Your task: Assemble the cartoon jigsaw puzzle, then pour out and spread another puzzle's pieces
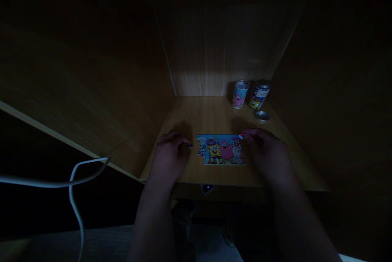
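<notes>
A small cartoon jigsaw puzzle [221,150] lies flat on the wooden desk [208,117], between my two hands. My left hand [170,153] rests at the puzzle's left edge and pinches a small dark puzzle piece [190,146] at its fingertips. At the puzzle's upper right corner, the fingertips of my right hand [267,151] pinch another small puzzle piece [240,136]. The scene is very dark.
Two cartoon-printed tins [240,94] [259,95] stand at the back right of the desk, with a round metal lid [262,115] lying in front of them. Wooden side walls enclose the desk. A white cable [73,188] hangs at the lower left.
</notes>
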The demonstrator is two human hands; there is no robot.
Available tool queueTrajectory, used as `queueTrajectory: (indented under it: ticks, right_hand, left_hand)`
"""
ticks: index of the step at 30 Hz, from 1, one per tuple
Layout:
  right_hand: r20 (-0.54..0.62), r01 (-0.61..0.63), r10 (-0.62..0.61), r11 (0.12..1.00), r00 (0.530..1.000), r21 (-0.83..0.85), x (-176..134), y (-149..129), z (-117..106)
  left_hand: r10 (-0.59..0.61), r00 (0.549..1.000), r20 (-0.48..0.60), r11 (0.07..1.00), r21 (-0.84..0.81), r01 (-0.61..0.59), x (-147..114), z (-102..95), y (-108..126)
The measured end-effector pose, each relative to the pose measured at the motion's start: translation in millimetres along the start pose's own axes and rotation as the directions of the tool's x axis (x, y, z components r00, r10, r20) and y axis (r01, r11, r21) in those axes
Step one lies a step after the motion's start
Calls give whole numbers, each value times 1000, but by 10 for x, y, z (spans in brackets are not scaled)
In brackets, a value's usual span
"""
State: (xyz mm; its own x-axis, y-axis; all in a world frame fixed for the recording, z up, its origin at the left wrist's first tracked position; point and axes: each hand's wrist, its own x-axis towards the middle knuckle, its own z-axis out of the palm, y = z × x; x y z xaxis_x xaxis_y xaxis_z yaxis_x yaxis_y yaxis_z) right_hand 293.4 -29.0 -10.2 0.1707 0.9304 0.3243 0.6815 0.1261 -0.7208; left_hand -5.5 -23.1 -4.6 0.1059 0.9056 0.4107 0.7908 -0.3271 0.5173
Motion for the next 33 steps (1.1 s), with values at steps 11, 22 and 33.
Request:
queueTrajectory:
  ticks: [11, 22, 33]
  right_hand:
    - [40, -32, 25, 982, 999, 188, -33, -32, 12]
    - [279, -49, -91, 888, 956, 457, -226, -343, 183]
    - [262, -50, -89, 874, 961, 484, -278, -496, 291]
  left_hand:
    - [65, 995, -79, 997, 48, -61, -1, 7, 68]
    - [313, 950, 12, 916, -268, -299, -72, 27, 277]
    - [334, 941, 49, 909, -280, -308, -78, 10, 282]
